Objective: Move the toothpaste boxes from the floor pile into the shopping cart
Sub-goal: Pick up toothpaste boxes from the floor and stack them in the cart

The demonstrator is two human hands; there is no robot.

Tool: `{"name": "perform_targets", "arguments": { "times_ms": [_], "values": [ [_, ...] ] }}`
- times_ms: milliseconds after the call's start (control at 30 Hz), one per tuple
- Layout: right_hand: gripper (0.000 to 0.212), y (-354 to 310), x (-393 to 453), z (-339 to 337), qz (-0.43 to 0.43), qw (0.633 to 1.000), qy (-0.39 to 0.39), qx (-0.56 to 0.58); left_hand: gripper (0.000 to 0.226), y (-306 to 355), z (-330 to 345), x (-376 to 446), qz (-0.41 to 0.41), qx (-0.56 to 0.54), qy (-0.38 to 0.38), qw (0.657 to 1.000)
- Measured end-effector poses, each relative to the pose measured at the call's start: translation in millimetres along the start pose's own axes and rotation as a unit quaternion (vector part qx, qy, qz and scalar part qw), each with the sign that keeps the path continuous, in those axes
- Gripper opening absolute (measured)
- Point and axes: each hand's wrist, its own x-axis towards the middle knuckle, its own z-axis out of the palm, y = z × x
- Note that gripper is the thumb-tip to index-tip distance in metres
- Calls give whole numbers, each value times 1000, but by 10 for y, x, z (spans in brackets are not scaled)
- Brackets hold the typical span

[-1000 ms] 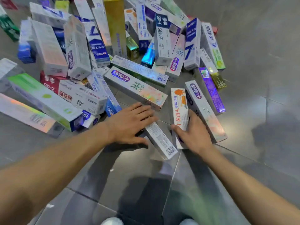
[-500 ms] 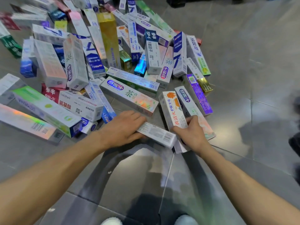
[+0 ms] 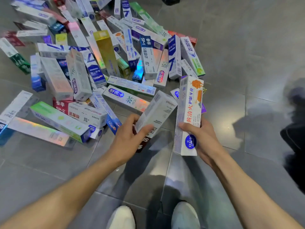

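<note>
Gripping a pale grey cardboard toothpaste box [image 3: 156,111] in left hand [image 3: 130,139], right hand [image 3: 203,139] clutching white orange-printed carton [image 3: 189,113], both lifted above the multicoloured box pile [image 3: 92,66] lying on grey tiled floor [image 3: 239,47].

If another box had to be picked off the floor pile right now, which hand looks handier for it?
Probably the left hand: it is nearer the pile, though it already grips a grey-white box. The right hand holds an orange-lettered box at the pile's edge.
</note>
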Motion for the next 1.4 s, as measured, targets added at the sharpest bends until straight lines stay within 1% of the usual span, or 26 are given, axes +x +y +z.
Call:
{"name": "perform_targets", "arguments": {
  "times_ms": [100,167,267,333,433,533,600,700,767,833,933,1000,1033,1100,1233,1400],
  "values": [
    [65,-471,-504,88,13,1000,-14,6,37,708,-81,-233,-59,-115,-16,992],
    [61,-892,-855,156,14,999,-27,13,33,1261,-179,-365,-86,-175,-13,981],
    [62,-1604,-1374,260,2,1000,-17,21,25,2122,-401,-522,-107,-207,13,972],
    [64,-2147,-1726,317,-10,1000,-5,12,28,2729,-619,-633,-118,-224,25,967],
    [64,-3100,-2333,367,-27,1000,1,5,36,3766,-1000,-881,-139,-244,29,959],
    [64,-4052,-2998,361,-48,999,13,2,29,4844,-1385,-1155,-147,-272,19,951],
    [62,-4695,-3458,360,-76,997,25,8,31,5595,-1643,-1319,-147,-282,-12,948],
    [59,-5515,-4151,339,-106,993,39,22,37,6616,-1954,-1618,-121,-305,-40,944],
    [58,-5978,-4543,284,-127,990,50,39,35,7218,-2094,-1814,-93,-319,-58,941],
    [58,-6328,-4887,197,-143,987,54,51,32,7721,-2187,-2018,-57,-310,-74,946],
    [60,-6742,-5328,52,-181,979,66,63,37,8289,-2222,-2244,-14,-296,-83,952],
    [70,-6933,-5561,-49,-203,973,79,72,41,8589,-2205,-2367,12,-295,-91,951],
    [73,-7014,-5669,-97,-213,971,84,75,40,8714,-2188,-2426,19,-296,-100,950],
    [71,-7136,-5842,-205,-232,965,96,74,36,8916,-2150,-2519,34,-304,-122,944],
    [72,-7253,-6113,-372,-267,951,135,73,33,9179,-2068,-2651,72,-292,-158,940],
    [61,-7189,-6494,-452,-295,928,210,89,34,9324,-1977,-2834,105,-292,-221,925]
  ]
}}
